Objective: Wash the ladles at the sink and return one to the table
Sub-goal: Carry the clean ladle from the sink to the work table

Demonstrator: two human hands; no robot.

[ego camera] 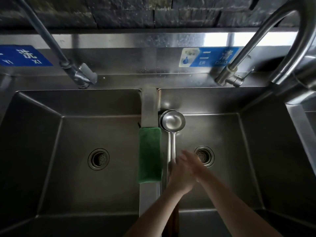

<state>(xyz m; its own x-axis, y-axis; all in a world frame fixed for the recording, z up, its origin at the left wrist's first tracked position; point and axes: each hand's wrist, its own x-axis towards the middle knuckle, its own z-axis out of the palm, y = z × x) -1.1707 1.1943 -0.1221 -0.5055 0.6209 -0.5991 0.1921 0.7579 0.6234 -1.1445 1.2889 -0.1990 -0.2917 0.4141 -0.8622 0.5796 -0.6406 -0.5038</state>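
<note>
1. Steel double sink (213, 103) under a dark stone wall, two basins side by side, blue signs on the back panel, a green cloth (150, 154) draped over the divider between them.
2. Two ladles (173, 123) lie nested in the right basin, bowls facing up near the back wall, handles running toward the person along the divider.
3. Left hand (179, 175) and right hand (191, 162) meet over the handles, palms pressed together, fingers fairly straight; blur hides whether any finger is pinching a handle.
4. No water shows from the curved tap (266, 40) on the right.
5. My read: the washing is at the hand-rubbing or handle-scrubbing stage. To do it well, get the tap running, steady one handle, and work from bowl to handle tip.
6. Ladle bowls sit well beyond the hands; handle ends lie right under them.
</note>
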